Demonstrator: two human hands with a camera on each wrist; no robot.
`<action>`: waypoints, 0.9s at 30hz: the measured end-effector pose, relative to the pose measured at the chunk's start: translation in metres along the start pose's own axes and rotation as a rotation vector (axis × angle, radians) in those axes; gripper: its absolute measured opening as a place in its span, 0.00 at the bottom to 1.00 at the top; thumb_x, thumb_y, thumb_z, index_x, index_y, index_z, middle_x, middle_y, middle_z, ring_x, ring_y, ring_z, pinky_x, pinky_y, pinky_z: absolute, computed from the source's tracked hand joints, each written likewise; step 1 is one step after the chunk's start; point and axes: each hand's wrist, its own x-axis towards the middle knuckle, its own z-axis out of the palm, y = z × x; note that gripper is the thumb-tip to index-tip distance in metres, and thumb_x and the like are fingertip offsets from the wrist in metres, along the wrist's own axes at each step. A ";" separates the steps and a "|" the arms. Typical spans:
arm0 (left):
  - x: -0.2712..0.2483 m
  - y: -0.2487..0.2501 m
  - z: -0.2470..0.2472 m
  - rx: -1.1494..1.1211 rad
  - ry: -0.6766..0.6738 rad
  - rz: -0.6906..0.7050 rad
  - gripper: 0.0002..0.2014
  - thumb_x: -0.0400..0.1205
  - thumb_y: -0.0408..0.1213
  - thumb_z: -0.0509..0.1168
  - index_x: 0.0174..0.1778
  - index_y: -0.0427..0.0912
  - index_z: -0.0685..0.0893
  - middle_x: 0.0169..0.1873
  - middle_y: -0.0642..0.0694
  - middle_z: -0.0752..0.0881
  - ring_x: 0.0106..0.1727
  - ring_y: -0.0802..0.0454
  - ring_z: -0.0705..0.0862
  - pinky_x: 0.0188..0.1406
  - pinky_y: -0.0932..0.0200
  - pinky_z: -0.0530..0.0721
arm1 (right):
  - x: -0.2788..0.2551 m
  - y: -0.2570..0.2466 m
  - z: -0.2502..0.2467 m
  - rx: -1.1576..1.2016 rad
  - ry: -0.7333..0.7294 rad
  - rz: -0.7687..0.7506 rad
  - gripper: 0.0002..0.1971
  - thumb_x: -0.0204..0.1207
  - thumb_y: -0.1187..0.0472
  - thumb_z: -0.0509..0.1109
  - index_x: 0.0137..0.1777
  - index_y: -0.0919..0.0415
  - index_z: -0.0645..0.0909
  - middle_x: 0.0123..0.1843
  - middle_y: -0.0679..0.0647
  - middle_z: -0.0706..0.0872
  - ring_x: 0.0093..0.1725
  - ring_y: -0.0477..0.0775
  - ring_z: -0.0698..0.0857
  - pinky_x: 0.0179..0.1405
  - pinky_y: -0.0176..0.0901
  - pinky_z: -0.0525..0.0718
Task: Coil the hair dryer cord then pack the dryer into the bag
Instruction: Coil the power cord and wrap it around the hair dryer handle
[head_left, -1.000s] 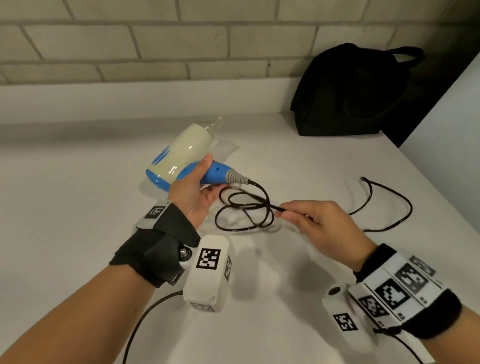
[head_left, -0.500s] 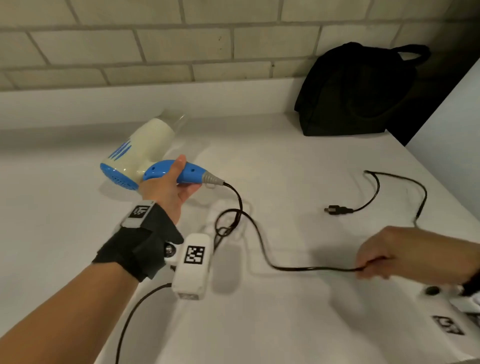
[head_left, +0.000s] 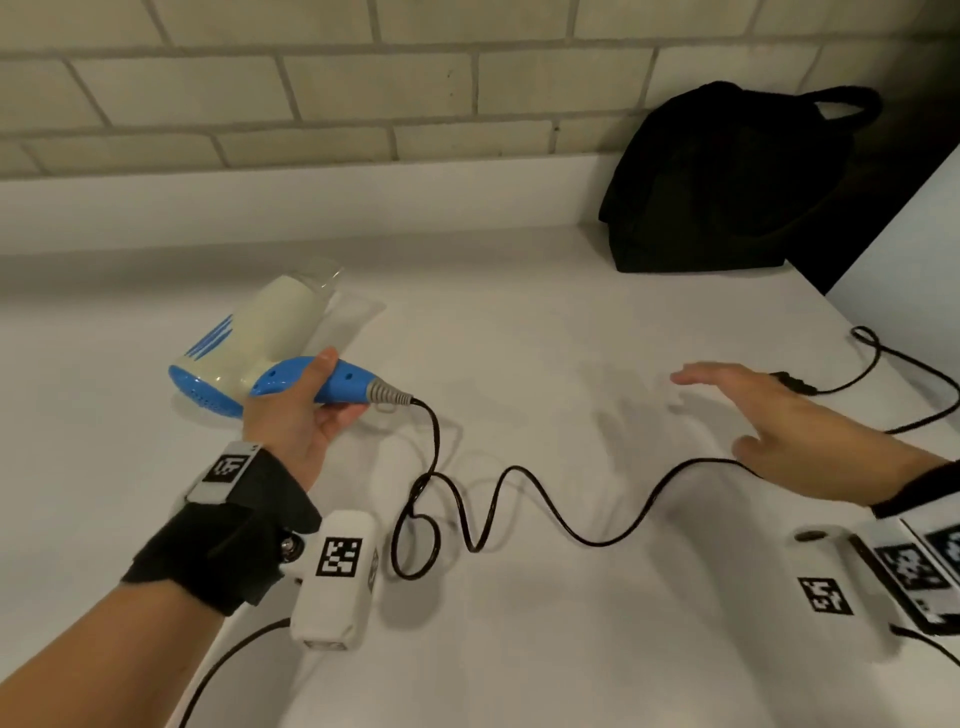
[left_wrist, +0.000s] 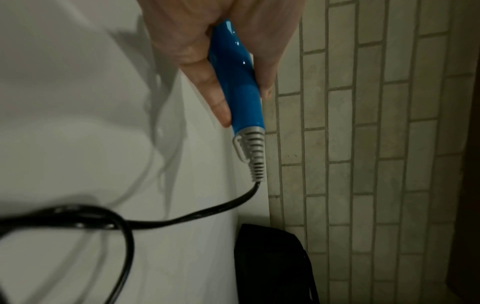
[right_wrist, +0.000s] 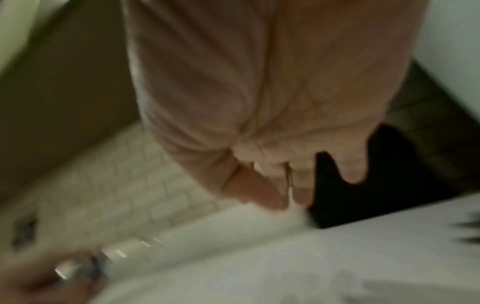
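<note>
My left hand (head_left: 306, 410) grips the blue handle (left_wrist: 239, 82) of a cream and blue hair dryer (head_left: 260, 338), held just above the white counter at the left. Its black cord (head_left: 519, 499) runs from the grey strain relief (left_wrist: 253, 156) in loose waves across the counter to the right, passing under my right hand (head_left: 769, 415). That hand hovers flat with straight fingers and holds nothing. The plug (head_left: 789, 384) lies just behind it. A black bag (head_left: 727, 182) stands at the back right against the brick wall. The right wrist view is blurred.
A brick wall (head_left: 363, 93) and a low white ledge border the counter (head_left: 519, 322) at the back. A pale panel (head_left: 914, 260) stands at the right edge beside the bag. Camera cables trail from both wrists near the front.
My right hand pulled the coiled cord out to the right, then let go of it and opened. The left hand moved the dryer a little to the left. The cord now lies spread out.
</note>
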 end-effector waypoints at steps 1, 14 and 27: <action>-0.002 -0.001 0.002 0.006 -0.001 0.010 0.21 0.75 0.34 0.68 0.62 0.39 0.70 0.54 0.40 0.81 0.47 0.49 0.85 0.27 0.58 0.89 | 0.000 -0.026 0.002 0.082 0.064 -0.113 0.32 0.72 0.75 0.59 0.67 0.38 0.62 0.72 0.36 0.62 0.73 0.40 0.60 0.59 0.19 0.63; -0.003 0.005 -0.015 0.082 0.055 -0.081 0.11 0.75 0.33 0.68 0.48 0.41 0.74 0.43 0.42 0.83 0.38 0.49 0.87 0.25 0.54 0.89 | 0.028 -0.075 0.056 -0.248 -0.249 -0.474 0.23 0.75 0.41 0.55 0.41 0.55 0.86 0.41 0.49 0.91 0.40 0.51 0.86 0.52 0.44 0.78; 0.002 -0.005 -0.004 0.744 -0.311 -0.199 0.25 0.69 0.35 0.73 0.61 0.38 0.75 0.48 0.37 0.88 0.40 0.47 0.90 0.27 0.56 0.89 | 0.022 -0.018 0.020 -0.474 0.177 0.173 0.11 0.83 0.53 0.49 0.54 0.52 0.73 0.39 0.51 0.81 0.40 0.59 0.77 0.38 0.43 0.63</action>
